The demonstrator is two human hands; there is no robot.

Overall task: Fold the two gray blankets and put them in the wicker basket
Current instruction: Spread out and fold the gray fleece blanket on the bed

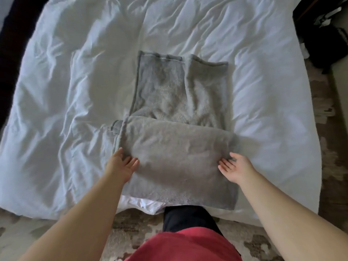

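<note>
White bed (75, 91) holds gray blanket (178, 157) between hands.

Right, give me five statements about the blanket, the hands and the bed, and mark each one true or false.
1. The gray blanket lies on a white duvet. True.
2. The wicker basket stands on the bed beside it. False: no basket is in view.
3. The left hand and right hand sit at opposite ends of the folded near part. True.
4. Both hands are clenched into fists. False: the fingers are spread open.
5. The blanket is bright red. False: it is gray; only the person's shirt is red.
</note>
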